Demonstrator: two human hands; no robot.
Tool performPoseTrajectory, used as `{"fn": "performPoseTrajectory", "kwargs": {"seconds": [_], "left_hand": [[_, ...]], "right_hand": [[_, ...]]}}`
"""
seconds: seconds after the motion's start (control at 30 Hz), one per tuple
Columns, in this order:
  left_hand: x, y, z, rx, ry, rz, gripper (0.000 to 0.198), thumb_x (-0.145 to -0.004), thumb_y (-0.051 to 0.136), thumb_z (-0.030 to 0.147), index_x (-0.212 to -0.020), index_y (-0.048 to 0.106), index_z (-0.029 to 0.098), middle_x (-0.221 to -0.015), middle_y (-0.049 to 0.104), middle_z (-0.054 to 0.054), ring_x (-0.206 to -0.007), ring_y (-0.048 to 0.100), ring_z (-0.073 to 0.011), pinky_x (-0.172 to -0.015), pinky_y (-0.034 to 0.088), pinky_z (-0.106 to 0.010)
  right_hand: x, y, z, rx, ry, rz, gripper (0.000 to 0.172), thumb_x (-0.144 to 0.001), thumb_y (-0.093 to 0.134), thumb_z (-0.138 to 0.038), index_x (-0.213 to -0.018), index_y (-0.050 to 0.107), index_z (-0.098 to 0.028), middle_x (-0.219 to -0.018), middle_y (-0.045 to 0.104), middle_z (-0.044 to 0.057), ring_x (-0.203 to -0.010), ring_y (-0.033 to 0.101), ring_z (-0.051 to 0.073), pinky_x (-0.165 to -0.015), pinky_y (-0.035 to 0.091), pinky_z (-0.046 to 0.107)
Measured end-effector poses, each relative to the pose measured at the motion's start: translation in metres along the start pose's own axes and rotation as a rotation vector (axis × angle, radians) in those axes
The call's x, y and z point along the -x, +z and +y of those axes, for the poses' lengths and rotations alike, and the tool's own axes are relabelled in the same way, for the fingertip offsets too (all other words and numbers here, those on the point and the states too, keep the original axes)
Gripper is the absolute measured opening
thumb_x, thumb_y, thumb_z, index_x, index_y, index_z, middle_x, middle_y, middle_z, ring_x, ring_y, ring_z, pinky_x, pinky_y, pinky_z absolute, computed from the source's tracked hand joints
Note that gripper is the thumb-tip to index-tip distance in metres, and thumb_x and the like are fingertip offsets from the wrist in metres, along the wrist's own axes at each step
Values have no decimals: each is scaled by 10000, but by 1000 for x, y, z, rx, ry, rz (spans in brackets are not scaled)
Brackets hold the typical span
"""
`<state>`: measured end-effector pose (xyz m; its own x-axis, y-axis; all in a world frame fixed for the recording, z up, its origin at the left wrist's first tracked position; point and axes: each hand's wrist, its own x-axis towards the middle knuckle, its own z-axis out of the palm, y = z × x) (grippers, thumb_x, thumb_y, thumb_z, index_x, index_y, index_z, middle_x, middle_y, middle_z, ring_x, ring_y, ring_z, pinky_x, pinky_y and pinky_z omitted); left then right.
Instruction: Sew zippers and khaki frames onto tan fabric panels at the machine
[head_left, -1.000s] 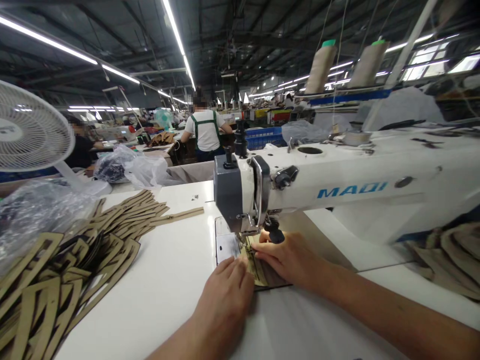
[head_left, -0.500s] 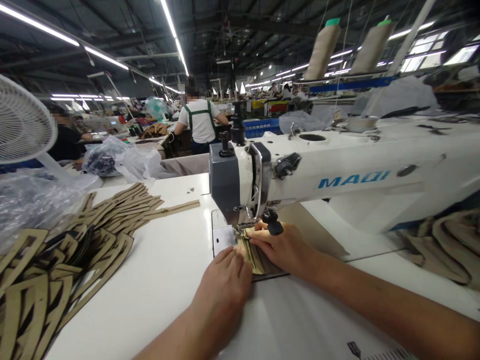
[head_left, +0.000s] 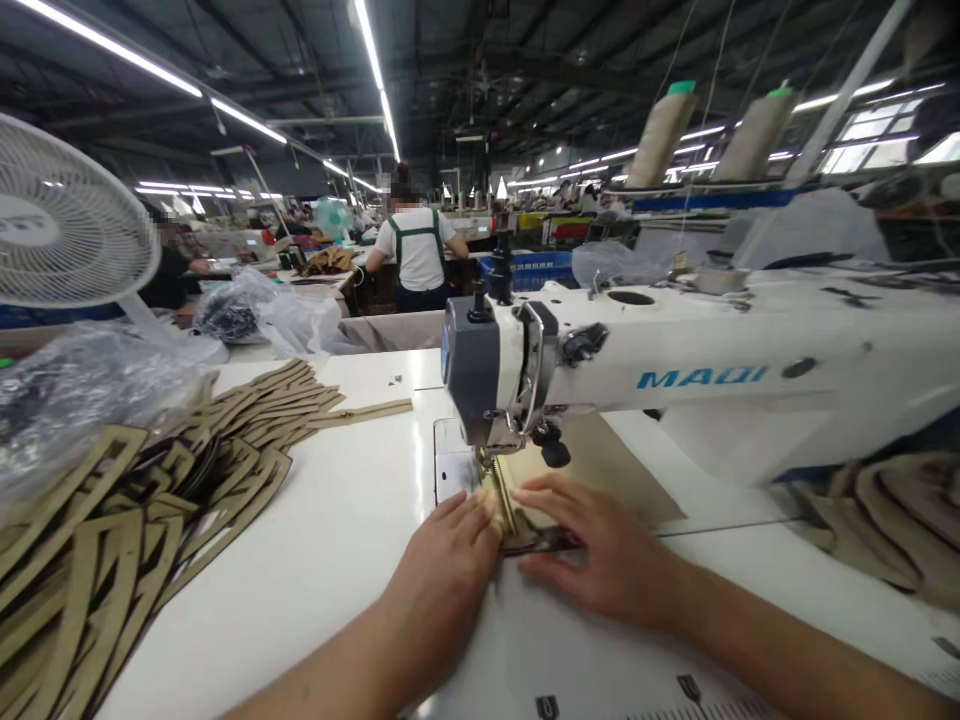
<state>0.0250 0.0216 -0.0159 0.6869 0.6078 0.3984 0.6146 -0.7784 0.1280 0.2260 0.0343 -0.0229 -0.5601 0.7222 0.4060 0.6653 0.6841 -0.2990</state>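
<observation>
A white sewing machine [head_left: 675,360] stands on the white table [head_left: 337,560]. Under its needle lies a tan and dark workpiece [head_left: 517,510]. My left hand [head_left: 446,575] rests flat on the table with its fingertips pressed against the left edge of the piece. My right hand [head_left: 592,545] lies flat over the right side of the piece, fingers stretched toward the needle. Neither hand grips anything.
A big heap of tan cut frame pieces [head_left: 142,500] covers the table's left. Clear plastic bags [head_left: 82,390] and a white fan [head_left: 60,220] stand behind it. More tan material [head_left: 892,510] lies at the right. Two thread cones [head_left: 660,135] top the machine. A person in a white shirt [head_left: 416,255] works beyond.
My right hand has slid back from beside the presser foot toward me, flattening over the piece. The left hand stays at the piece's left edge. The view has shifted slightly.
</observation>
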Motion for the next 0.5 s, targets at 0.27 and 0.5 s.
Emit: {"fn": "performPoseTrajectory", "kwargs": {"seconds": [0.27,0.5], "left_hand": [[-3,-7,2,174,-352,8,213,-773,602,111,-977,608,172,-1003,661,-62,-916,624,-195,-811,510,-307],[-30,-19,-10,59,-451,-38,79,-796,600,224,-739,633,180,-711,680,-24,-666,639,-203,-590,459,-270]], "right_hand": [[-11,-5,-6,-124,109,-115,215,-779,484,-131,-867,680,-136,-851,698,74,-767,642,206,-673,476,280],[-48,-24,4,-144,248,-165,252,-819,500,-224,-592,585,-155,-535,581,-19,-529,545,125,-460,342,201]]}}
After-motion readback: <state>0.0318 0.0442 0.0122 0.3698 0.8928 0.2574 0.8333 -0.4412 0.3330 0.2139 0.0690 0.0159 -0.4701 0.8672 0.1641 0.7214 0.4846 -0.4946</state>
